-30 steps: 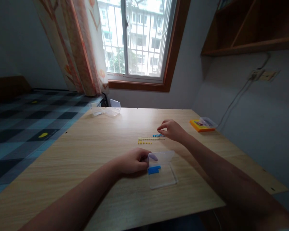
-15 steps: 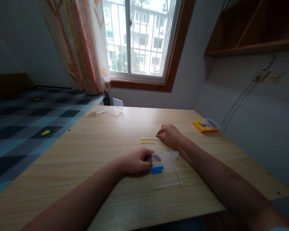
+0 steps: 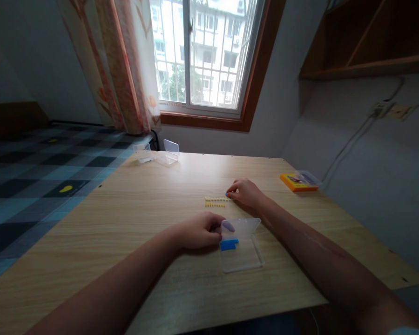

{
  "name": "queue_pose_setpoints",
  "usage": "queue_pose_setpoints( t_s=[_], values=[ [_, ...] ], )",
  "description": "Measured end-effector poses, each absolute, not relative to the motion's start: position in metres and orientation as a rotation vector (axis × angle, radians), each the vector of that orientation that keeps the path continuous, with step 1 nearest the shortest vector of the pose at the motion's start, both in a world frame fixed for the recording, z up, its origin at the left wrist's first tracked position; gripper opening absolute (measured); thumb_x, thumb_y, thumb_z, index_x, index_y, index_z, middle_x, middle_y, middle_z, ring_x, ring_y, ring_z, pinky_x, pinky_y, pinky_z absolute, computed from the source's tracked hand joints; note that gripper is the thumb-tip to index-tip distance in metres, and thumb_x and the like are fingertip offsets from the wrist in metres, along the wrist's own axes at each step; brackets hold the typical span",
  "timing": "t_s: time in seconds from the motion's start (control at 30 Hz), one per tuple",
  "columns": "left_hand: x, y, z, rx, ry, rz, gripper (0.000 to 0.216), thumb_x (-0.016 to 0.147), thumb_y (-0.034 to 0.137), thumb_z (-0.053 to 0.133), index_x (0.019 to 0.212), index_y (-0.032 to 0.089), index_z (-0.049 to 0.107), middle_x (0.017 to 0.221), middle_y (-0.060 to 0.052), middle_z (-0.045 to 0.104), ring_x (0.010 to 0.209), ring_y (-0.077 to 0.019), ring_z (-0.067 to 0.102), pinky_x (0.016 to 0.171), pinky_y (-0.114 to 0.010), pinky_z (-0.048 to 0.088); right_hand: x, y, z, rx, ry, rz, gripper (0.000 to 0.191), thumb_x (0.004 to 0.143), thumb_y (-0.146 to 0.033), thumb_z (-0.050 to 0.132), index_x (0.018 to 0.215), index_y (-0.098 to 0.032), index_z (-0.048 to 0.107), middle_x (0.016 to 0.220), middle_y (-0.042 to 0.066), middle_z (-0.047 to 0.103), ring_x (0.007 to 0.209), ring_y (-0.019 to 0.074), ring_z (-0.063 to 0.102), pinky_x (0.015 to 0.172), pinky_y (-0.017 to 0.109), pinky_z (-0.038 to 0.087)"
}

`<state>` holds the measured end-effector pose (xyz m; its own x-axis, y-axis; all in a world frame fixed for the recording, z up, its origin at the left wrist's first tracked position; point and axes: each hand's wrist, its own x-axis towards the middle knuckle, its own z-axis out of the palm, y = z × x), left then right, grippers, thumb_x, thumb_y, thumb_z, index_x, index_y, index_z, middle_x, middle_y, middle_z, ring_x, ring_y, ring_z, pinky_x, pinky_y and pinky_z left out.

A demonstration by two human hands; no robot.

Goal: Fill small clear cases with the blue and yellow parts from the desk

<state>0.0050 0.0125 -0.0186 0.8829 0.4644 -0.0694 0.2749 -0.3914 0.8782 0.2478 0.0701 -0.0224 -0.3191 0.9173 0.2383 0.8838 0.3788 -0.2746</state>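
My left hand (image 3: 204, 231) is closed on the left side of a clear plastic box (image 3: 246, 269), whose hinged lid stands raised. Inside the box, at its left, lie blue pieces (image 3: 228, 244) with a stepped outline. Farther out, my right hand (image 3: 243, 191) pinches a small blue piece (image 3: 226, 194) between thumb and fingertips. That piece is just above the right part of a row of small pale pieces (image 3: 216, 199); whether it touches them I cannot tell. Below this row runs a shorter row of small yellow pieces (image 3: 214, 205).
Two open clear boxes (image 3: 168, 159) stand at the far left of the wooden table (image 3: 125, 232). A yellow-orange box (image 3: 298, 182) with a clear lid lies near the right edge. A bed (image 3: 66, 172) adjoins the left side; a window (image 3: 209, 60) is behind.
The view has shifted very slightly. My right hand still pinches the small blue piece, now a little more covered by the fingers. My left hand stays on the box.
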Motion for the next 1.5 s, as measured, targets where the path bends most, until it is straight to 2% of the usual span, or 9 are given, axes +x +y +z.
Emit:
queue_pose_setpoints(
  t_s=[0.17, 0.33, 0.47, 0.53, 0.67, 0.77, 1.2, 1.37, 1.5],
  values=[
    [0.006, 0.011, -0.017, 1.960, 0.503, 0.227, 0.015, 0.079, 0.025, 0.061, 0.087, 0.014, 0.068, 0.068, 0.002, 0.051, 0.062, -0.0129, 0.042, 0.058, -0.026, 0.033, 0.247, 0.066, -0.013, -1.537, -2.237, 0.104, 0.012, 0.089, -0.023, 0.072, 0.092, -0.019, 0.084, 0.086, 0.005, 0.073, 0.078, 0.0144, 0.062, 0.072, 0.025, 0.042],
    [0.005, 0.011, -0.017, 1.976, 0.505, 0.219, 0.019, 0.081, 0.027, 0.062, 0.092, 0.014, 0.071, 0.071, 0.001, 0.054, 0.064, -0.0138, 0.044, 0.059, -0.026, 0.035, 0.275, 0.032, 0.039, -1.465, -2.105, 0.038, 0.017, 0.093, -0.030, 0.070, 0.097, -0.019, 0.083, 0.088, 0.006, 0.073, 0.076, 0.0139, 0.062, 0.070, 0.026, 0.044],
    [0.006, 0.009, -0.016, 1.973, 0.521, 0.219, 0.021, 0.083, 0.028, 0.062, 0.093, 0.013, 0.072, 0.072, 0.000, 0.055, 0.065, -0.0142, 0.046, 0.060, -0.026, 0.035, 0.304, -0.026, 0.082, -1.093, -2.069, 0.310, 0.028, 0.089, -0.048, 0.074, 0.092, -0.022, 0.083, 0.081, 0.006, 0.070, 0.068, 0.0142, 0.061, 0.056, 0.026, 0.043],
    [0.006, 0.009, -0.015, 1.968, 0.531, 0.219, 0.021, 0.083, 0.029, 0.062, 0.092, 0.013, 0.071, 0.071, 0.000, 0.055, 0.065, -0.0145, 0.046, 0.060, -0.026, 0.036, 0.305, -0.055, 0.089, -0.995, -2.205, 0.394, 0.021, 0.091, -0.044, 0.073, 0.090, -0.025, 0.083, 0.076, 0.004, 0.069, 0.065, 0.0130, 0.060, 0.056, 0.025, 0.044],
    [0.007, 0.008, -0.014, 1.961, 0.509, 0.212, 0.023, 0.083, 0.030, 0.062, 0.095, 0.013, 0.072, 0.072, 0.000, 0.056, 0.067, -0.0149, 0.047, 0.061, -0.027, 0.038, 0.282, -0.096, 0.069, -1.081, -2.463, 0.488, 0.015, 0.097, -0.029, 0.067, 0.101, -0.027, 0.081, 0.079, 0.001, 0.069, 0.065, 0.0090, 0.062, 0.059, 0.022, 0.044],
    [0.008, 0.009, -0.013, 1.952, 0.476, 0.207, 0.023, 0.084, 0.030, 0.061, 0.096, 0.013, 0.071, 0.075, 0.000, 0.058, 0.069, -0.0149, 0.048, 0.063, -0.027, 0.039, 0.261, -0.106, 0.043, -1.295, -2.530, 0.424, 0.015, 0.096, -0.024, 0.066, 0.098, -0.027, 0.080, 0.085, 0.000, 0.072, 0.071, 0.0092, 0.064, 0.064, 0.022, 0.042],
    [0.007, 0.011, -0.017, 1.991, 0.496, 0.227, 0.021, 0.080, 0.027, 0.060, 0.092, 0.014, 0.071, 0.071, 0.000, 0.055, 0.067, -0.0149, 0.046, 0.061, -0.027, 0.038, 0.241, -0.092, 0.004, -1.549, -2.498, 0.444, 0.018, 0.088, -0.018, 0.066, 0.089, -0.028, 0.081, 0.085, -0.001, 0.074, 0.072, 0.0122, 0.064, 0.065, 0.024, 0.035],
    [0.007, 0.011, -0.014, 2.019, 0.494, 0.217, 0.017, 0.080, 0.025, 0.058, 0.088, 0.014, 0.068, 0.071, 0.001, 0.053, 0.067, -0.0143, 0.045, 0.061, -0.027, 0.037, 0.247, -0.095, 0.006, -1.478, -2.496, 0.419, 0.019, 0.096, -0.027, 0.062, 0.101, -0.028, 0.080, 0.088, 0.000, 0.073, 0.073, 0.0125, 0.063, 0.067, 0.024, 0.037],
    [0.007, 0.010, -0.015, 2.009, 0.482, 0.222, 0.020, 0.081, 0.024, 0.057, 0.093, 0.013, 0.070, 0.072, 0.001, 0.054, 0.067, -0.0142, 0.046, 0.062, -0.027, 0.037, 0.253, -0.098, 0.010, -1.366, -2.556, 0.464, 0.023, 0.098, -0.024, 0.058, 0.108, -0.029, 0.079, 0.090, 0.001, 0.072, 0.073, 0.0113, 0.063, 0.065, 0.023, 0.036]
  ],
)
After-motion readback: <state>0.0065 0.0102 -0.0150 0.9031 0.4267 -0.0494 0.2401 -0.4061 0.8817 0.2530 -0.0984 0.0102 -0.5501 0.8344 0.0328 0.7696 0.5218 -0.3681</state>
